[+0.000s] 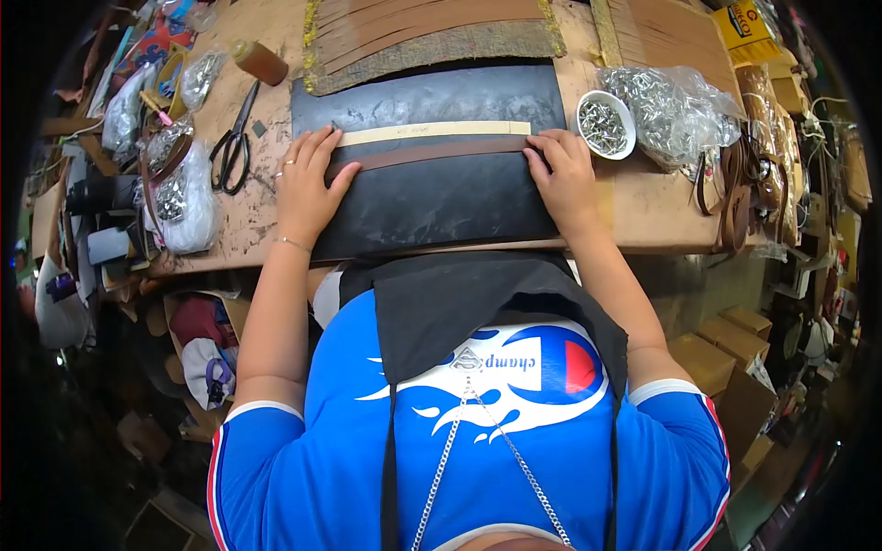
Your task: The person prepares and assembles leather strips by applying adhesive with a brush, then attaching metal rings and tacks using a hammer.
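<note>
A pale strip with faint writing (413, 132) lies across a black mat (441, 207). Just below it runs a brown leather strip (436, 157), nearly parallel and close along its edge. My left hand (310, 179) rests at the left ends of both strips, fingers stretched out and thumb spread apart on the mat. At the right ends lies my right hand (564, 176), its fingers bent a little and its thumb apart, touching the strip ends. Both hands are open; the ends under the fingertips are partly hidden.
Black scissors (233, 147) and a brown bottle (260, 62) sit to the left. A white bowl of metal pieces (631, 138) stands right, beside a plastic bag of rivets (675, 110). Cut brown leather (413, 32) lies behind the mat. Bags crowd the left edge.
</note>
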